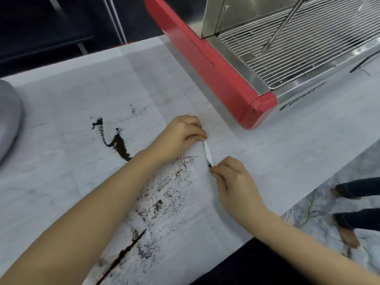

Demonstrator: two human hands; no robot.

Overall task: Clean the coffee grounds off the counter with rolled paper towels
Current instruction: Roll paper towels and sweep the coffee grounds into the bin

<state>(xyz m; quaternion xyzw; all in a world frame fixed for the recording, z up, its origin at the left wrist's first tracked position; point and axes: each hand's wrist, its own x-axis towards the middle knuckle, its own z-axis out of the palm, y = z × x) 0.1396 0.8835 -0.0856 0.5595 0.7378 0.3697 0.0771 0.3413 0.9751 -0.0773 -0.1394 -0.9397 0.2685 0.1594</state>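
A thin rolled paper towel lies on the white counter, stained dark at its near end. My left hand pinches the far end of the roll. My right hand pinches the near, stained end. Dark coffee grounds are scattered in a wide speckled patch under and between my forearms. A denser dark smear of grounds sits to the left of my left wrist, and a dark streak runs toward the counter's front edge.
A red and steel espresso machine with a wire drip grate stands at the back right. A grey rounded object sits at the far left. The counter's front edge drops to a marbled floor with someone's feet.
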